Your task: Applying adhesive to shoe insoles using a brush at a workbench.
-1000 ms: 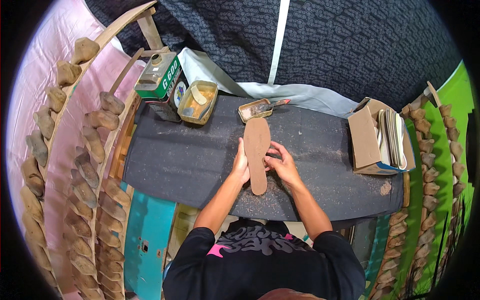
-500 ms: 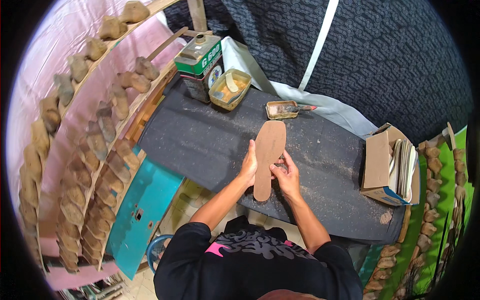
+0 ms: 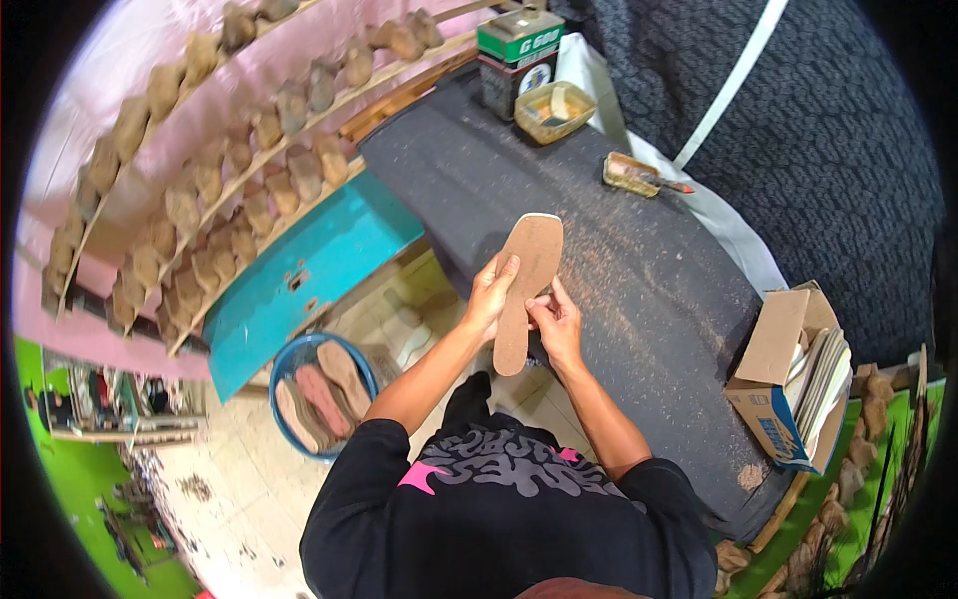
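A brown shoe insole (image 3: 521, 299) is held up in front of me, over the near edge of the dark-covered table (image 3: 639, 329). Its wide end points away from me, and a thin pale rim shows along that end. My left hand (image 3: 489, 293) grips its left edge with the thumb laid on the top face. On the other side, my right hand (image 3: 555, 321) pinches the right edge near the narrow middle. Both hands are closed on the insole.
A blue tub (image 3: 275, 384) with several soles stands on the floor at left. On the table are a green-topped can (image 3: 512, 75), a glue tub (image 3: 547, 133), a small tray (image 3: 621, 178) with a brush, and a cardboard box (image 3: 763, 344). Shoe lasts (image 3: 291, 105) line shelves.
My view has turned left, bringing the blue tub into sight. The insole has tilted, showing its pale rim. My left thumb has come onto its face; both hands keep hold.
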`<move>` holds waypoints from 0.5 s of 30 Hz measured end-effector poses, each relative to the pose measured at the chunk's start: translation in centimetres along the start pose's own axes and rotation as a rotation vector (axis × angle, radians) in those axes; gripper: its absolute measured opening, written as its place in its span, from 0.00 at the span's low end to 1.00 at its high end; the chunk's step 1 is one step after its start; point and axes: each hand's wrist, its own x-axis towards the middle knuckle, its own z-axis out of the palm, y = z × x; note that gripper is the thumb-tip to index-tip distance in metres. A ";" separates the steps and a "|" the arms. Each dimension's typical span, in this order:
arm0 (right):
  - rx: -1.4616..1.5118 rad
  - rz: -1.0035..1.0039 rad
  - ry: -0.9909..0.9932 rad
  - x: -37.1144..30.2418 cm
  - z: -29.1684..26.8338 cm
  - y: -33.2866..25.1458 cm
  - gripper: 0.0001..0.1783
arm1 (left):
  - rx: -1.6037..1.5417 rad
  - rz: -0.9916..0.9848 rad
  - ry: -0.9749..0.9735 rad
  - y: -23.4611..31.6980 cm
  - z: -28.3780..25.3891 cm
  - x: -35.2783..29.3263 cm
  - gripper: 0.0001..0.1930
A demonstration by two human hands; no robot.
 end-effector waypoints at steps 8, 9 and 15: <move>-0.175 -0.024 -0.161 -6.0 3.3 2.0 0.34 | -0.037 0.079 0.186 -1.0 -5.2 -7.6 0.16; -0.222 -0.060 -0.194 -6.4 4.1 2.0 0.33 | -0.034 0.082 0.214 -0.7 -6.0 -8.4 0.16; -0.259 -0.121 -0.430 -7.5 9.1 2.4 0.32 | -0.073 0.194 0.390 1.9 -10.0 -12.9 0.15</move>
